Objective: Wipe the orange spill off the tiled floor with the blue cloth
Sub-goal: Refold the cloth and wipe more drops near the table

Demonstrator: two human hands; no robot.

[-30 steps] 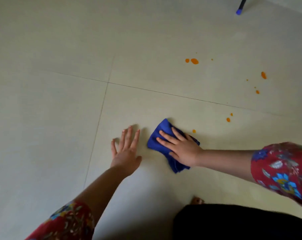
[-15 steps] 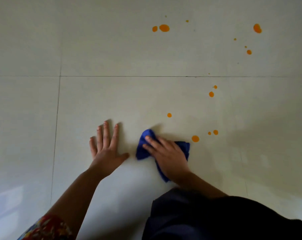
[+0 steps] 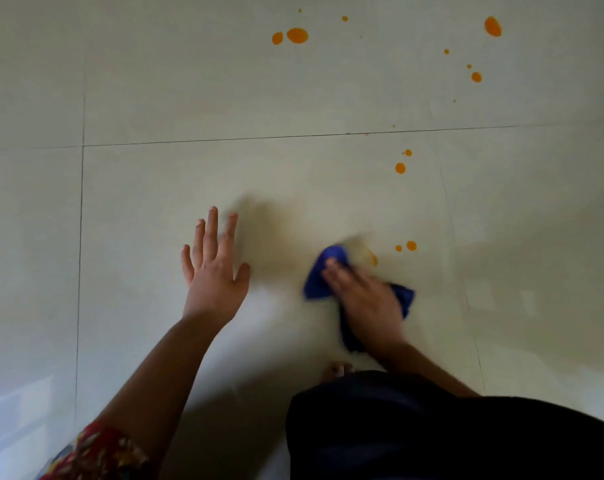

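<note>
Floor (image 3: 189,98): pale glossy tiles with thin dark grout lines; one line crosses the upper third, another runs up the 9 o'clock side.
Cloth (image 3: 317,284): blue and crumpled, on the floor just 4 o'clock of frame centre, under the right hand; blue shows at the hand's 10, 3 and 6 o'clock edges.
Right hand (image 3: 362,299): motion-blurred; grip loosely spread, fingers straight over the cloth and pressing it to the tile, tips pointing to 11 o'clock.
Left hand (image 3: 215,271): at 9 o'clock of the cloth, well apart from it; grip spread, palm flat on the tile, holding nothing.
Spill (image 3: 297,35): orange drops scattered over the floor from 12 to 2 o'clock of the cloth, the largest near the top edge.
Smear (image 3: 373,259): orange streak just beside the cloth at its 2 o'clock.
Near drops (image 3: 411,245): two small ones close to the smear, at its 2 o'clock.
Sleeve (image 3: 96,455): red floral print, on the left arm at the 7 o'clock corner.
Garment (image 3: 432,445): black, fills the 5 o'clock corner, covering the right upper forearm.
Toes (image 3: 337,368): bare, at the garment's top edge, 6 o'clock of the cloth.
</note>
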